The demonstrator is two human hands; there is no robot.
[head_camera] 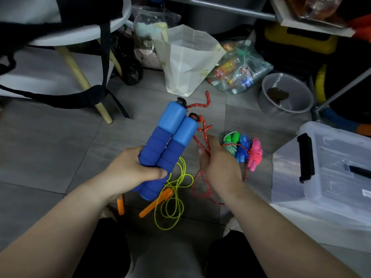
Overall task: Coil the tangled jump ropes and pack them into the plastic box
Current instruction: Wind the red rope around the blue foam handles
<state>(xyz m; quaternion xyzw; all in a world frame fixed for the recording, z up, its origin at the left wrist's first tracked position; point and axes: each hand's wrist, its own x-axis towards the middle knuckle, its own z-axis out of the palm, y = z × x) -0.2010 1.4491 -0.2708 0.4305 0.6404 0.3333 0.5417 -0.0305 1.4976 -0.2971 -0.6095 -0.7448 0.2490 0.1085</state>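
Note:
My left hand point(132, 167) grips two blue foam jump-rope handles point(168, 141) side by side, pointing up and away. Their red speckled rope point(202, 127) runs from the handle tips down to my right hand point(218, 163), which pinches several strands; more red rope hangs in loops below it. On the floor under my hands lies a loose yellow-green rope point(172, 199) with orange handles point(154, 203). Three coiled ropes, green point(230, 141), blue point(243, 149) and pink point(255, 155), lie just right of my right hand. The clear plastic box point(329, 177) with black latches stands at the right.
A white paper bag point(186, 59) and a plastic bag of bottles point(239, 71) stand beyond the ropes. A grey bowl point(285, 93) sits at the right rear. A white table with a wooden leg point(84, 81) and black straps is at the left. My knees show below.

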